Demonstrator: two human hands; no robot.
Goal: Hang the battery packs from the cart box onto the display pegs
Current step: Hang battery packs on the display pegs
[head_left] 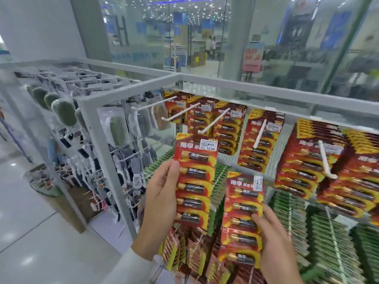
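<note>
My left hand (162,203) grips a red and yellow battery pack (194,177) by its left edge and holds it upright in front of the display. Its top with a white price sticker sits just below the tip of a white peg (213,121). My right hand (276,240) holds a second battery pack (242,218) by its right edge, lower and to the right. More battery packs hang on the upper pegs (260,134) at the back. The cart box is out of view.
Green packs (328,238) fill the lower pegs on the right, and more red packs (184,253) hang below my hands. A grey metal frame post (102,152) stands left of the display, with socks and brushes hung beyond it. Glass wall behind.
</note>
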